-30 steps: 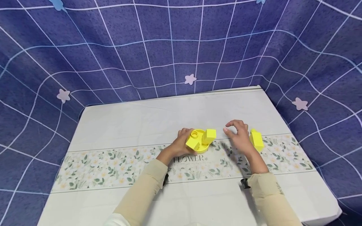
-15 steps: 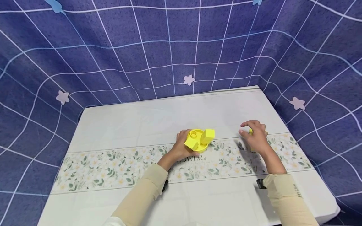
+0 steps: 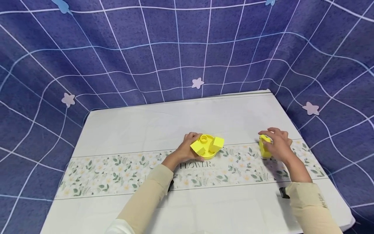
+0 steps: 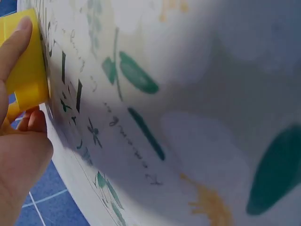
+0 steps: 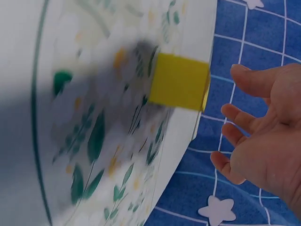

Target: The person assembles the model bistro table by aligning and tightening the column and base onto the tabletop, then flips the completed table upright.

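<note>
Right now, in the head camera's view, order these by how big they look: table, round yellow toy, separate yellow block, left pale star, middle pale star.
1. Table
2. Round yellow toy
3. Separate yellow block, partly hidden behind the right hand
4. Left pale star and middle pale star: too alike to rank

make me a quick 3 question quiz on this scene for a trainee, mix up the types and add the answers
1. Which grip holds the round toy? a) left b) right c) neither

2. True or false: the block nearest the right grip is yellow.

3. Fill in: the large word printed on the cloth is ____.

Key:
1: a, the left grip
2: true
3: FLOWER
</note>
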A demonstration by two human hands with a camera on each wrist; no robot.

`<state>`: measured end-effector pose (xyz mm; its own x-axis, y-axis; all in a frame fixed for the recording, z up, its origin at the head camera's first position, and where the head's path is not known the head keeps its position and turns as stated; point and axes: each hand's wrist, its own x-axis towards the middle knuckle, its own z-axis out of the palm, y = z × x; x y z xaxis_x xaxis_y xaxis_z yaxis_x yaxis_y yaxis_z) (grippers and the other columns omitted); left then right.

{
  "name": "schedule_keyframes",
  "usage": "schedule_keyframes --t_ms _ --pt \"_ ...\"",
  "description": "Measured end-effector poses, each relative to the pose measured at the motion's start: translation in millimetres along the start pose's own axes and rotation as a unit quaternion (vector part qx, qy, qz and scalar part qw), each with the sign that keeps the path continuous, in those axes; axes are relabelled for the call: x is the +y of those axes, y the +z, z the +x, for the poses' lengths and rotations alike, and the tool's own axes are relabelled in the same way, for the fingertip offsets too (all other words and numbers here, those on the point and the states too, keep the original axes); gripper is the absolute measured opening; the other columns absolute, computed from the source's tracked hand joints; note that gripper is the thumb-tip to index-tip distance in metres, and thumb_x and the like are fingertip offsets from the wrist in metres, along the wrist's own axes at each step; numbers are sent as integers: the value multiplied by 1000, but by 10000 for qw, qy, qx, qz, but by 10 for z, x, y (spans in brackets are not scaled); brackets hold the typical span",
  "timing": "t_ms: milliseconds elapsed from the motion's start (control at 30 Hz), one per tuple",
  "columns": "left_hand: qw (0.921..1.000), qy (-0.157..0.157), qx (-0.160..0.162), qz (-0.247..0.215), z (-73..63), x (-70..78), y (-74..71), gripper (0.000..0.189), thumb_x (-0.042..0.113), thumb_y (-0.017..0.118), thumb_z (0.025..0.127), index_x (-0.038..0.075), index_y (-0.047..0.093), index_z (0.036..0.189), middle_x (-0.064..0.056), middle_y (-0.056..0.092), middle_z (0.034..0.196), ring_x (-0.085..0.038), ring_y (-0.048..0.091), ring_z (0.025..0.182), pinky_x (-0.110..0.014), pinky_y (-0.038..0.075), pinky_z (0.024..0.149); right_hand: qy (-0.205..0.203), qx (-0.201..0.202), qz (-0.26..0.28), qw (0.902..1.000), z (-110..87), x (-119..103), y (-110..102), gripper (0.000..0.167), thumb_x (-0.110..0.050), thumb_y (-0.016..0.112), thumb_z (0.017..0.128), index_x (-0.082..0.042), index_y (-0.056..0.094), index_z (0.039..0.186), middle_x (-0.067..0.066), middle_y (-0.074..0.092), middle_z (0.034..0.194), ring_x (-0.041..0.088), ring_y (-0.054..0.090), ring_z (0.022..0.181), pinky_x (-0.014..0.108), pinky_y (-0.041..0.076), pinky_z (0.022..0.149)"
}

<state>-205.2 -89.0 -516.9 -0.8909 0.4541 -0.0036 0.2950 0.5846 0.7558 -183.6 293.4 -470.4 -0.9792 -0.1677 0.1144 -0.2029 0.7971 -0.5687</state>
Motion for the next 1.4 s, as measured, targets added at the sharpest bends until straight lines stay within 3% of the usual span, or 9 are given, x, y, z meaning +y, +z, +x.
schedule_keyframes --t_ms 300,633,900,1133,1267,1400 --pt "9993 -305 173 -104 -73 30 80 117 32 93 58 15 26 152 -3 37 143 -21 30 130 -45 29 110 39 -105 -577 9983 -131 189 -21 56 16 48 80 -8 56 129 31 28 141 54 20 119 67 13 83" --pt "9967 -435 600 -321 -120 47 119 100 33 92 61 20 38 144 0 42 135 -17 36 120 -43 36 103 -424 -10 -918 9949 -206 227 54 69 23 50 71 -15 61 128 26 31 143 53 25 120 65 17 82" --pt "9967 -462 297 -594 -117 35 41 98 24 92 62 20 39 144 0 42 135 -19 36 124 -45 29 109 -657 -123 -958 9932 -205 180 91 60 22 59 70 -13 68 118 25 32 143 52 25 120 67 14 85" --pt "9950 -527 -89 -848 -77 48 -21 101 16 91 62 18 37 148 -3 40 142 -24 38 131 -47 24 112 -497 -244 -1088 9925 -190 135 120 55 19 63 71 -16 71 112 22 33 143 51 25 122 69 12 89" --pt "9918 -639 -86 -1105 -88 50 -6 106 14 91 63 15 31 150 -4 38 146 -24 40 132 -44 25 112 -513 -327 -1208 9908 -181 100 124 54 18 64 71 -16 70 113 23 32 144 51 25 122 69 13 89" --pt "9833 -874 83 -1596 -121 48 41 108 12 92 62 15 28 149 -5 40 145 -24 44 127 -43 31 109 -561 -418 -1245 9897 -173 72 136 54 18 64 72 -16 71 113 23 31 144 52 25 122 69 14 88"
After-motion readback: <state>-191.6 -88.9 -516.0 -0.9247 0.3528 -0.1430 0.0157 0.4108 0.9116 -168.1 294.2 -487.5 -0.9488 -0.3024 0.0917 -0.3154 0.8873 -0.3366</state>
